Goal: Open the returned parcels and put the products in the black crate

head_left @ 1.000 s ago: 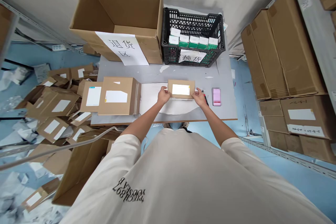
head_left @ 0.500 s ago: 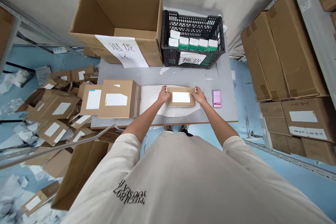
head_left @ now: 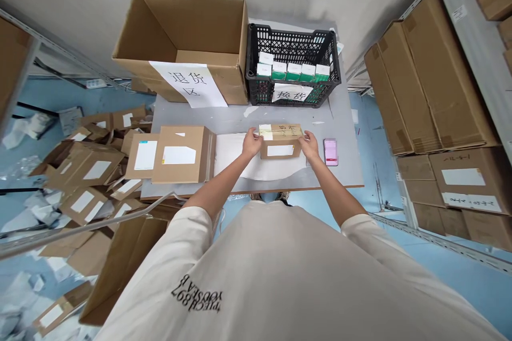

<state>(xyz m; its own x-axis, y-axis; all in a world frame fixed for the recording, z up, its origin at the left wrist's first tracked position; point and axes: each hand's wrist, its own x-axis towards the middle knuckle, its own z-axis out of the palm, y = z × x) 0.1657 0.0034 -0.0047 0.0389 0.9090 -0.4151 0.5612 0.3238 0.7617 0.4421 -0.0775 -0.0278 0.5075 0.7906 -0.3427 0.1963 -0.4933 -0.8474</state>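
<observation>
Between my two hands is a small cardboard box, tilted so that a taped side with handwriting and a face with a white label both show. My left hand grips its left end, and my right hand grips its right end. Beneath the box lies a white sheet on the grey table. A phone with a lit pink screen lies to the right of my right hand. Left of my left hand stands a larger labelled cardboard box.
At the back are a big open carton with a paper sign and a black plastic crate holding several green-and-white boxes. Parcels are heaped on the floor at left. Shelving with large cartons stands at right.
The small cardboard box has been tipped in my hands, so its taped, handwritten side now shows above the labelled face. Both hands have shifted slightly to the right with it.
</observation>
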